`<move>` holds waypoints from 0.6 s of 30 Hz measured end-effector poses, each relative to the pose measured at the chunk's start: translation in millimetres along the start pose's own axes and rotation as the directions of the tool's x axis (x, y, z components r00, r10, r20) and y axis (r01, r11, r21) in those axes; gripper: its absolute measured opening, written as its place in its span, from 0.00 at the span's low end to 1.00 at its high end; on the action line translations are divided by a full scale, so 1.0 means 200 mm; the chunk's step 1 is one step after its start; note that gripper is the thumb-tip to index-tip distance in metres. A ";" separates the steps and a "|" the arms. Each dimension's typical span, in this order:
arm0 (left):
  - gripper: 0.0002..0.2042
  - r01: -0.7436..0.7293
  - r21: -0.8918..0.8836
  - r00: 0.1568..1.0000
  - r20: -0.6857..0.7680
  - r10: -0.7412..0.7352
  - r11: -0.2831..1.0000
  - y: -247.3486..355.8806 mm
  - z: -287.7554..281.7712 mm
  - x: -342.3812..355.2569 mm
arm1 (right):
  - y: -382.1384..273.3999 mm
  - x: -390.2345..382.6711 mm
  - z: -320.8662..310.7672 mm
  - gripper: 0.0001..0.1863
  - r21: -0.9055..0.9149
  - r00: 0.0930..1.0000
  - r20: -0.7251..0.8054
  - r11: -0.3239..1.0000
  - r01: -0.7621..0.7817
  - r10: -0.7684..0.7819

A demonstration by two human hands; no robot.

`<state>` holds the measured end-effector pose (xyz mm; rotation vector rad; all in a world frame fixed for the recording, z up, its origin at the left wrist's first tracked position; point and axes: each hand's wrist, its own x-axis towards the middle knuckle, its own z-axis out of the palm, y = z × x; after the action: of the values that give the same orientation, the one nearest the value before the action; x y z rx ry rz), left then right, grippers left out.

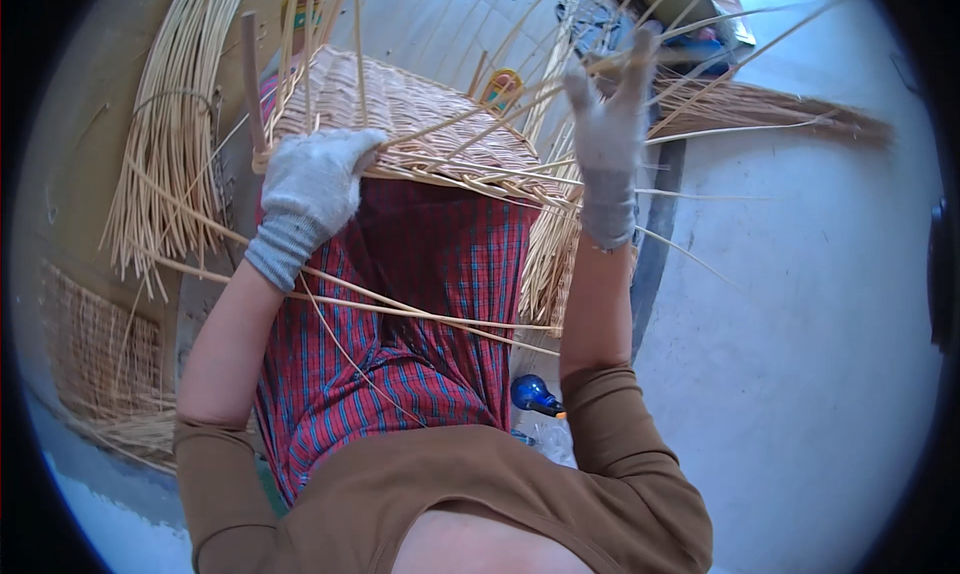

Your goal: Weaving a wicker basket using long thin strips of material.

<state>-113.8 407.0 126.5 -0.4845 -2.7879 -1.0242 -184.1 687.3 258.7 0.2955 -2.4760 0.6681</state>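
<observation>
A partly woven wicker basket [400, 99] lies across my lap, its near edge braided and loose canes sticking out from it. My left hand [315, 179], in a pale glove with a grey cuff, is closed over the basket's near left edge. At the right, my right hand [610, 124] is raised beyond the basket's corner, gloved too and slightly blurred. Its thumb and fingers are spread apart. Thin canes [700, 24] cross by its fingers, and I see none clearly gripped. An upright stick [252, 79] stands at the basket's left corner.
Bundled canes [165, 154] lie on the floor at left, above a woven panel [100, 344]. Another bundle [780, 109] lies at far right. Loose canes [430, 314] cross my plaid cloth [400, 374]. A blue bottle [535, 394] is beside my right leg.
</observation>
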 end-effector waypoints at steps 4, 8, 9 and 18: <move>0.12 0.049 0.068 0.995 0.087 -0.055 0.997 0.01 -0.01 0.01 | -0.18 0.13 0.25 0.31 -0.115 0.996 -0.079 0.992 -0.052 0.043; 0.18 0.020 0.072 0.998 0.050 -0.024 0.997 0.02 0.00 -0.02 | -0.32 0.18 0.62 0.16 0.517 0.980 -0.036 0.843 -0.148 0.194; 0.20 0.000 0.107 0.999 0.044 -0.005 0.994 0.02 0.01 -0.03 | -0.35 0.21 0.70 0.15 0.616 0.970 0.072 0.755 -0.225 0.230; 0.28 -0.153 0.340 0.987 0.088 0.131 0.928 0.03 0.03 -0.06 | -0.27 0.24 1.16 0.15 0.784 0.925 0.350 0.495 -0.375 0.146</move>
<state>-100.0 411.9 121.9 -0.6664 -2.8494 -0.4796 -311.3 517.7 139.3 0.3565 -2.2109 2.0985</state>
